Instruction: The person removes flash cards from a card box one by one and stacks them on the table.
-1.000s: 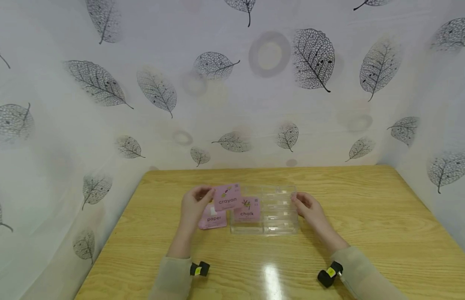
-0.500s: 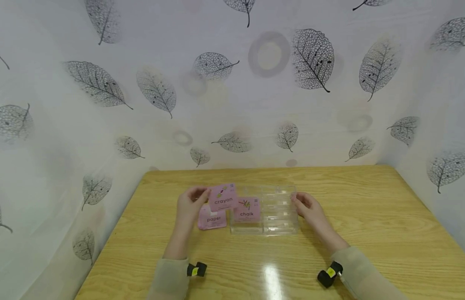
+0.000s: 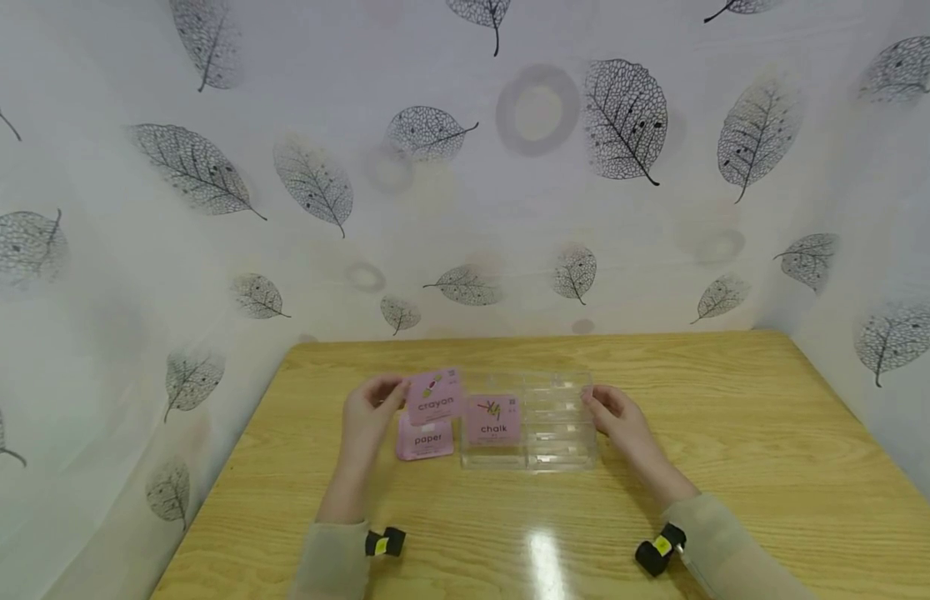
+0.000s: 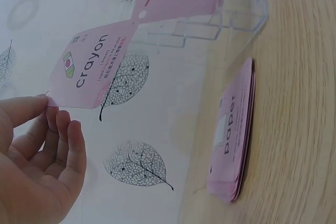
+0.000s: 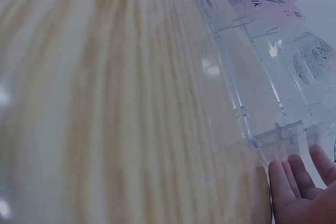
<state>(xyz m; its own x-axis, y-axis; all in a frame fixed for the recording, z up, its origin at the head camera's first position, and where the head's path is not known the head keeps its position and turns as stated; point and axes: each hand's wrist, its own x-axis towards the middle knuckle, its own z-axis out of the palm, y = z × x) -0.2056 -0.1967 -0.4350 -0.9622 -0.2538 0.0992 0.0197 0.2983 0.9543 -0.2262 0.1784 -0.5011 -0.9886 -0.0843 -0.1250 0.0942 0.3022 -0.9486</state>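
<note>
Between thumb and fingertips my left hand (image 3: 366, 413) pinches a pink crayon flashcard (image 3: 435, 398) by its left edge, raised above the pink stack topped by the paper flashcard (image 3: 426, 442). In the left wrist view that stack (image 4: 231, 135) lies on the table, apart from the hand. A chalk flashcard (image 3: 493, 420) stands in the left part of a clear plastic rack (image 3: 561, 433), which has several slots. My right hand (image 3: 617, 414) holds the rack's right side near its far corner. The right wrist view shows those fingers (image 5: 299, 174) at the rack's end; the thumb's contact is hidden.
A wooden table (image 3: 510, 525) extends around the rack and the card stack. Behind it hangs a white curtain (image 3: 465, 208) printed with grey leaves. Black wrist cameras sit on both sleeves.
My left hand has moved left with the crayon flashcard, away from the rack, so the chalk flashcard now shows fully. The right hand and the rack have stayed put.
</note>
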